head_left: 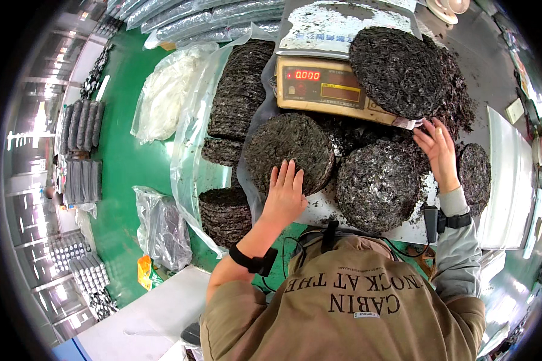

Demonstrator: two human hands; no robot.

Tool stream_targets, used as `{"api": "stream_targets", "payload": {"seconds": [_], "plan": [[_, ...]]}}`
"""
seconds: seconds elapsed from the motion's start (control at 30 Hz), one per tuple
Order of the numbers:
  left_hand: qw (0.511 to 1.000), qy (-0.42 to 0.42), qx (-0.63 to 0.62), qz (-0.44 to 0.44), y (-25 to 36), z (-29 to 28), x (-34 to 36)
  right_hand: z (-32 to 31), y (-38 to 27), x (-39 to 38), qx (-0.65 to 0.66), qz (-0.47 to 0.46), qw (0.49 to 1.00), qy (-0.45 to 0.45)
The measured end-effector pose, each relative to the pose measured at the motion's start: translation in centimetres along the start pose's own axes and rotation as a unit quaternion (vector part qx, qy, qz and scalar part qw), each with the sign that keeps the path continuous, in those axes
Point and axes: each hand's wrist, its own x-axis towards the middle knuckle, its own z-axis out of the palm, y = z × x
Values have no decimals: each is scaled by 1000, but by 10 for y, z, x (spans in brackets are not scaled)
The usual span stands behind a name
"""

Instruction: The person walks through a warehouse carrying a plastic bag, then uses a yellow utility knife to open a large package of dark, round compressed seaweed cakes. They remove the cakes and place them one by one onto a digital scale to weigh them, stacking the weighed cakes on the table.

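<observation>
My left hand (286, 195) lies flat, fingers stretched out, on a round, dark cake of what looks like dried seaweed (278, 139). My right hand (438, 153) has its fingers apart and slightly bent, at the front right corner of a weighing scale (292, 93). No object shows in it. Just above those fingers, another dark seaweed cake (397, 72) covers the scale's right side and part of its pan. Between my two hands sits a third cake (378, 185), with paler patches. The scale's red display is lit.
Left of the scale, stacked seaweed cakes (238, 90) fill a see-through plastic bag (186, 165). Loose seaweed (457, 90) is heaped at the right, above a smaller cake (474, 179). Filled bags (214, 18) lie at the back; crumpled plastic (162, 228) rests on the green floor.
</observation>
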Motion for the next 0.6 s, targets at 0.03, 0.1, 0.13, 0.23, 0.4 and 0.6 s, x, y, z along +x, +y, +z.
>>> {"api": "stream_targets", "payload": {"seconds": [0.03,0.1,0.13,0.23,0.4,0.6], "plan": [[1000,5,16,-12,4,2,0,4,1,-1,24,17,1000,-5],[1000,24,5,-10,5,4,1,17,-3,0,42,25,999,17],[999,32,-11,-5,0,4,0,25,-4,9,73,70,995,19],[995,82,-42,24,-6,-11,5,37,-12,43,57,60,996,-28],[975,217,-40,36,-29,-53,5,50,-24,47,118,50,991,-45],[823,407,-372,-133,-26,-96,28,-2,-5,-7,1,37,998,-44]]}}
